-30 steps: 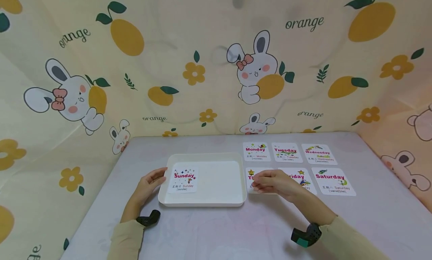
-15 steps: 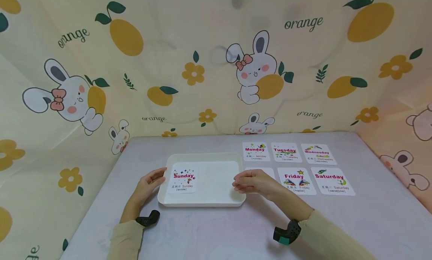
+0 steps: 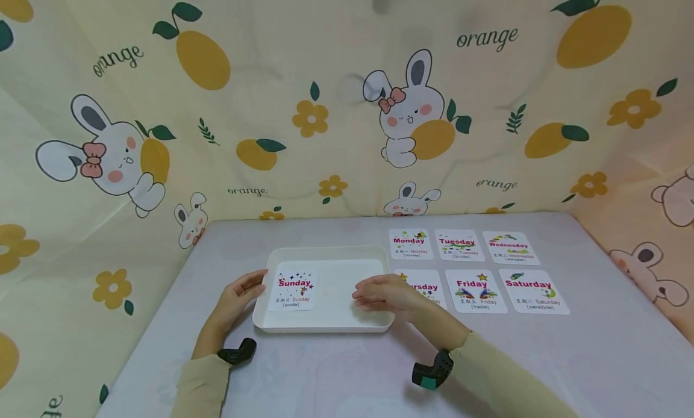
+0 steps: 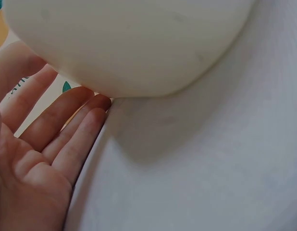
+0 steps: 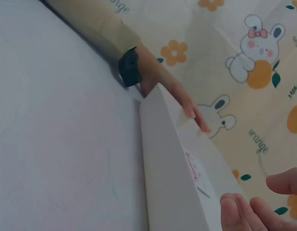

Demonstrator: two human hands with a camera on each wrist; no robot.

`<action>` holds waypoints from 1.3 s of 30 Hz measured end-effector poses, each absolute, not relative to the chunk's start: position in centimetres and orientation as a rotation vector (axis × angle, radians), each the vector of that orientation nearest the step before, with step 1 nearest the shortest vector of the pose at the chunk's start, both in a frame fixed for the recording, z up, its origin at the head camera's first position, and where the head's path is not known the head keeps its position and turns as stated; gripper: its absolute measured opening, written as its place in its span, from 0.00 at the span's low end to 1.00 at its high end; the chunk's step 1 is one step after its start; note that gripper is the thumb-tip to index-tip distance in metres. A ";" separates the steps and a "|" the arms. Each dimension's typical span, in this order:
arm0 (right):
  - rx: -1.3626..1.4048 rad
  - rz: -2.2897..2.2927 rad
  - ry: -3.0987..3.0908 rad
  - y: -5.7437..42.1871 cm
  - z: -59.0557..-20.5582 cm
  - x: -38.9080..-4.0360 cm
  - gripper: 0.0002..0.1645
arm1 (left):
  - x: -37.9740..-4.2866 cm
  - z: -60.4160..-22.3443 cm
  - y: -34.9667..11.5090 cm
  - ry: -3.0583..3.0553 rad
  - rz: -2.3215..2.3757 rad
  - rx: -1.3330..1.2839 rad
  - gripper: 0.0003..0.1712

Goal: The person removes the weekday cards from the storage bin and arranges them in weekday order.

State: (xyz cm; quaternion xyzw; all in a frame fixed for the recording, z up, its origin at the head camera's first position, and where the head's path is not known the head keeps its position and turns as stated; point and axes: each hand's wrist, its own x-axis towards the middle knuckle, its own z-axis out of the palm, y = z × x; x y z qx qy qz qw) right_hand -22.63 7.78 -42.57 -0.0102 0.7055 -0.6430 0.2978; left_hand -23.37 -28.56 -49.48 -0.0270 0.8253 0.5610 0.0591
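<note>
A white rectangular tray (image 3: 336, 321) lies on the table with a Sunday card (image 3: 294, 290) in its left part. My left hand (image 3: 232, 302) is at the tray's left side, its fairly straight fingers (image 4: 79, 139) touching the outer wall in the left wrist view. Above the tray's right part hovers my right hand (image 3: 393, 294), its fingers slightly bent and holding nothing. It partly hides the Thursday card (image 3: 428, 282) behind it.
Right of the tray, several day cards lie in two rows: Monday (image 3: 411, 244), Tuesday (image 3: 459, 246) and Wednesday (image 3: 511, 248) behind, Friday (image 3: 477, 293) and Saturday (image 3: 534, 293) in front with Thursday. A printed curtain (image 3: 336, 56) stands behind the table.
My right hand has moved left from over the Thursday and Friday cards to over the tray's right part, uncovering the Friday card. My left hand has stayed at the tray.
</note>
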 end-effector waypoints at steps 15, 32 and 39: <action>-0.029 -1.727 1.922 4.5 -44.2 -23.3 0.21 | -23.4 -49.5 -28.5 2.502 1.702 -0.086 0.31; 0.135 -1.801 1.914 1.1 -45.2 -24.7 0.18 | -23.3 -49.7 -28.6 2.488 1.735 -0.064 0.31; 0.163 -1.836 1.882 0.2 -45.3 -25.1 0.19 | -23.3 -49.5 -28.6 2.483 1.740 -0.064 0.30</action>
